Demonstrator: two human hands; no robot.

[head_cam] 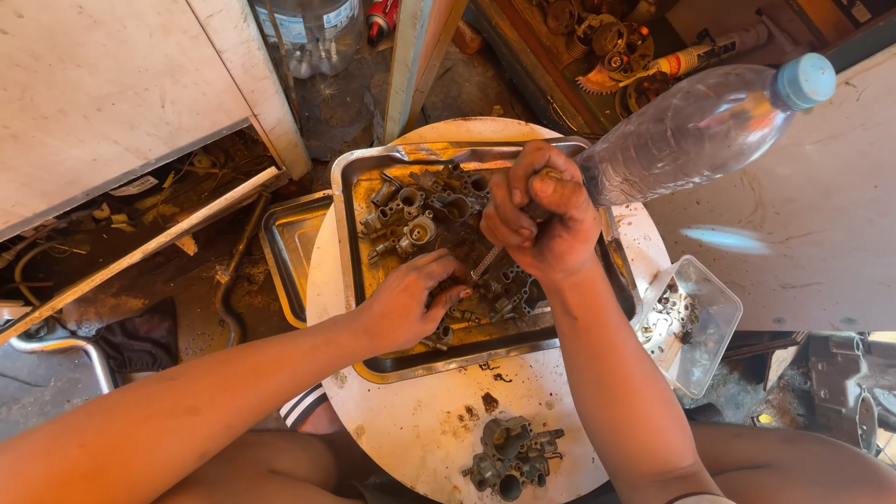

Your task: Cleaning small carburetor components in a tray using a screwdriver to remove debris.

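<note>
Right grip: we find the right hand (pixel 539 217) fisted tight around the handle of a slim metal tool (pixel 487 263), likely a screwdriver, whose shaft slants down into the tray.
Left grip: the left hand (pixel 411 301) lies flat, fingers spread and pressing on a small carburettor part (pixel 464 308); we cannot tell whether it clasps the part.
Tray: a rectangular steel tray (pixel 347 205), dented at the rim, with a rust-brown oily film on its floor. It sits on the tabletop, under both hands.
Tray contents: we count a cluster of grey cast-metal carburettor bodies (pixel 415 219) with round bores and short tubes, plus loose small fittings near the left hand.
Second tray: a smaller steel tray (pixel 289 243), partly tucked beneath the first at its left edge; nothing shows in the part we see.
Plastic box: a clear square box (pixel 714 322) off the right edge of the tabletop, holding small dark metal bits.
Bottle: a clear ribbed plastic bottle (pixel 695 131) with a pale blue cap, lying tilted over the tray's far right corner.
Tabletop: a round white tabletop (pixel 420 429), stained and flecked with rust.
Loose piece: one grey carburettor (pixel 511 457) on the tabletop's near edge, apart from the tray.
</note>
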